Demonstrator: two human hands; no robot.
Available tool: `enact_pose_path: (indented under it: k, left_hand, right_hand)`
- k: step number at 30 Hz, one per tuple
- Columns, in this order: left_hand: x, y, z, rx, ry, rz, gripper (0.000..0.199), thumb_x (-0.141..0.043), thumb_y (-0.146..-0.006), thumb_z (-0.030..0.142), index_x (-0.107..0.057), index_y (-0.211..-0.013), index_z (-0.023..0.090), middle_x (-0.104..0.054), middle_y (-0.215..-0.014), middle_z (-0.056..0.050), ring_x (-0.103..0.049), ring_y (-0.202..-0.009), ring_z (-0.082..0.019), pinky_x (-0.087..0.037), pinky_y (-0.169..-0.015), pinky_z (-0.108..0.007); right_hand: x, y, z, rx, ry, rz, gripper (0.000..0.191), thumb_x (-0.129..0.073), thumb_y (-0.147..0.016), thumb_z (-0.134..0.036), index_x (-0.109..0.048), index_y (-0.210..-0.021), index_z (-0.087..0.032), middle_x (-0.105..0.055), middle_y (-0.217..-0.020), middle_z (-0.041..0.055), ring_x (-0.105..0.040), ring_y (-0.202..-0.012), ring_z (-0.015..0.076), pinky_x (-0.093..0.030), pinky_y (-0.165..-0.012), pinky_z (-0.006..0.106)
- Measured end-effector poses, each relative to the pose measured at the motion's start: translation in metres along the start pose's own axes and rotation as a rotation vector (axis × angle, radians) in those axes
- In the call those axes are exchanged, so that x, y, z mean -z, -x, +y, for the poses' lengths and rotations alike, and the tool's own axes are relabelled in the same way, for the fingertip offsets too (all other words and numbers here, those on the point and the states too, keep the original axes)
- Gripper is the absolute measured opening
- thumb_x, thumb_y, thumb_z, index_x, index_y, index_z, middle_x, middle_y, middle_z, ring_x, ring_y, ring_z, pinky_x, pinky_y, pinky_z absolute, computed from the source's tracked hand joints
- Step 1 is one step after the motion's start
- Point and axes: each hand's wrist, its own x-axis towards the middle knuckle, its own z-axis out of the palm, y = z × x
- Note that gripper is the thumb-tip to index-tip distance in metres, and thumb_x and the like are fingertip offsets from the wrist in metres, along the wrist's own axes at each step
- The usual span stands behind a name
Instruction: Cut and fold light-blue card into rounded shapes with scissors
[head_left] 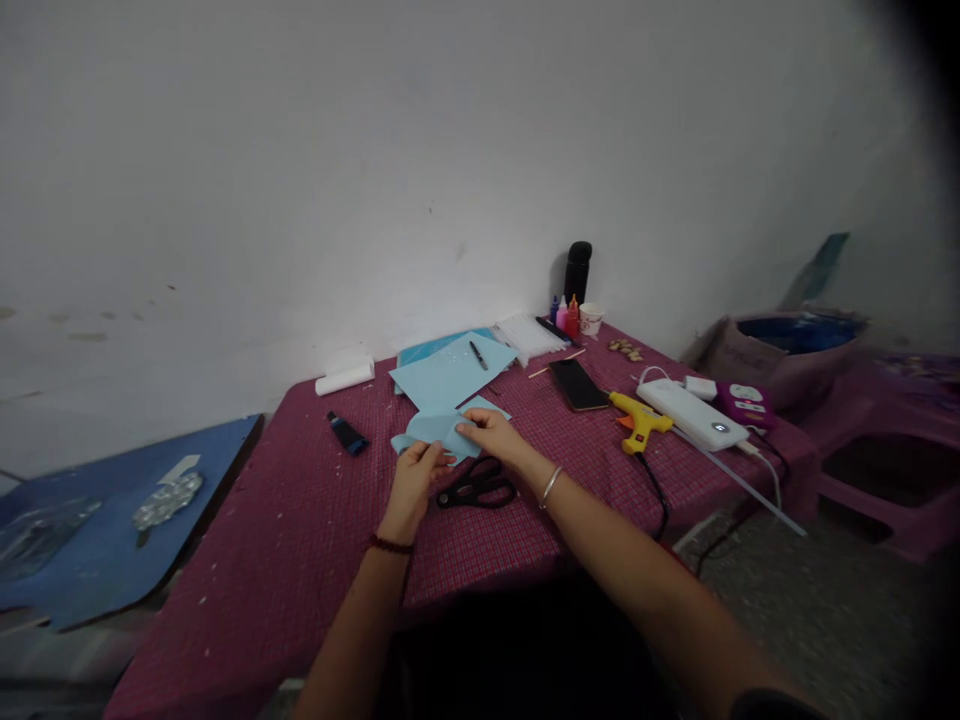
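Note:
A piece of light blue paper [431, 428] is held up between my two hands, curved and partly folded. My left hand [416, 480] pinches its lower left edge. On the right side, my right hand [491, 435] grips the same piece with thumb and fingers. Black-handled scissors [480, 487] lie on the table just below my hands; their blades are hard to see. Behind the held piece, a larger light blue sheet [442, 372] lies flat with a black pen [478, 355] on it. Another blue paper piece [487, 405] shows past my right hand.
On the red checked tablecloth [300, 520] lie a dark blue tube [347, 434], a white roll [345, 379], a phone [577, 385], a yellow glue gun [639, 420] and a white power bank [691, 412] with cables. Small bottles [568, 315], a paper cup [591, 319] and a black flask [577, 272] stand at the back right.

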Motion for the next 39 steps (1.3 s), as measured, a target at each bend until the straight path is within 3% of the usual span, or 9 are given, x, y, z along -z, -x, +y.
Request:
enact_pose_path:
  k: [3, 7, 10, 14, 19, 22, 28, 34, 39]
  left_hand:
    - [0.002, -0.002, 0.0, -0.018, 0.011, 0.052, 0.034, -0.075, -0.061, 0.042, -0.057, -0.068, 0.014, -0.063, -0.062, -0.001, -0.065, -0.061, -0.015, -0.051, -0.058, -0.025]
    - [0.0, -0.001, 0.004, -0.031, 0.027, 0.084, 0.034, -0.076, -0.06, 0.042, -0.058, -0.067, 0.014, -0.064, -0.063, -0.002, -0.064, -0.059, -0.015, -0.051, -0.057, -0.026]
    - [0.0, 0.001, 0.006, -0.036, 0.037, 0.092, 0.033, -0.075, -0.06, 0.041, -0.058, -0.066, 0.014, -0.064, -0.063, -0.002, -0.064, -0.059, -0.016, -0.051, -0.059, -0.028]
    - [-0.001, 0.002, 0.007, -0.053, 0.051, 0.092, 0.029, -0.074, -0.061, 0.038, -0.059, -0.068, 0.013, -0.064, -0.063, -0.002, -0.063, -0.059, -0.015, -0.051, -0.06, -0.028]
    - [-0.002, 0.004, 0.01, -0.087, 0.065, 0.049, 0.033, -0.071, -0.058, 0.026, -0.062, -0.088, 0.014, -0.066, -0.071, -0.001, -0.062, -0.061, -0.013, -0.051, -0.059, -0.026]
    - [-0.002, 0.005, 0.011, -0.086, 0.056, 0.045, 0.039, -0.07, -0.06, 0.028, -0.06, -0.096, 0.015, -0.067, -0.076, -0.001, -0.063, -0.063, -0.014, -0.051, -0.057, -0.026]
    - [-0.002, 0.001, 0.004, -0.06, -0.027, 0.07, 0.033, -0.071, -0.063, 0.037, -0.061, -0.081, 0.011, -0.06, -0.049, 0.0, -0.052, -0.039, -0.011, -0.04, -0.041, -0.022]
    - [-0.002, -0.001, 0.001, -0.096, -0.032, 0.094, 0.031, -0.071, -0.064, 0.036, -0.059, -0.084, 0.014, -0.06, -0.053, 0.003, -0.052, -0.042, -0.009, -0.04, -0.044, -0.02]
    - [-0.001, 0.004, 0.007, -0.033, -0.004, 0.01, 0.03, -0.072, -0.063, 0.037, -0.056, -0.079, 0.017, -0.056, -0.051, 0.005, -0.049, -0.04, -0.008, -0.036, -0.041, -0.019]
  right_hand:
    - [-0.001, -0.001, 0.0, 0.027, 0.041, 0.015, 0.022, -0.068, -0.067, -0.038, -0.062, -0.071, -0.017, -0.054, -0.066, -0.0032, -0.047, -0.062, 0.0121, -0.035, -0.057, 0.023]
    - [-0.001, -0.001, 0.0, 0.068, 0.069, 0.151, 0.03, -0.071, -0.065, -0.031, -0.063, -0.092, -0.021, -0.06, -0.092, 0.0011, -0.053, -0.081, 0.0151, -0.041, -0.071, 0.027]
    - [-0.002, 0.0, 0.002, -0.016, 0.019, 0.119, 0.034, -0.071, -0.066, -0.032, -0.061, -0.097, -0.021, -0.059, -0.082, -0.0004, -0.053, -0.072, 0.0144, -0.041, -0.066, 0.027]
    - [-0.005, 0.001, 0.005, -0.089, -0.063, -0.01, 0.025, -0.07, -0.066, -0.033, -0.06, -0.083, -0.019, -0.057, -0.067, -0.0033, -0.05, -0.061, 0.0125, -0.039, -0.057, 0.024]
    - [-0.005, 0.0, 0.008, -0.095, -0.076, -0.003, 0.019, -0.067, -0.066, -0.032, -0.053, -0.073, -0.019, -0.053, -0.06, -0.0059, -0.046, -0.052, 0.0102, -0.035, -0.05, 0.022]
    - [-0.004, 0.0, 0.009, -0.094, -0.071, -0.003, 0.018, -0.067, -0.065, -0.028, -0.054, -0.074, -0.019, -0.054, -0.061, -0.0056, -0.046, -0.053, 0.0103, -0.035, -0.05, 0.022]
    - [-0.006, 0.001, 0.009, -0.105, -0.066, -0.04, 0.018, -0.069, -0.063, -0.027, -0.056, -0.073, -0.019, -0.054, -0.06, -0.0055, -0.046, -0.051, 0.0101, -0.034, -0.049, 0.022]
    - [-0.007, 0.003, 0.006, -0.129, -0.093, -0.026, 0.02, -0.07, -0.065, -0.032, -0.056, -0.073, -0.02, -0.053, -0.057, -0.0061, -0.044, -0.047, 0.0092, -0.035, -0.046, 0.022]
    - [-0.006, 0.004, -0.001, -0.149, -0.135, -0.027, 0.025, -0.068, -0.067, -0.041, -0.057, -0.074, -0.019, -0.056, -0.061, -0.0045, -0.048, -0.05, 0.0098, -0.038, -0.048, 0.022]
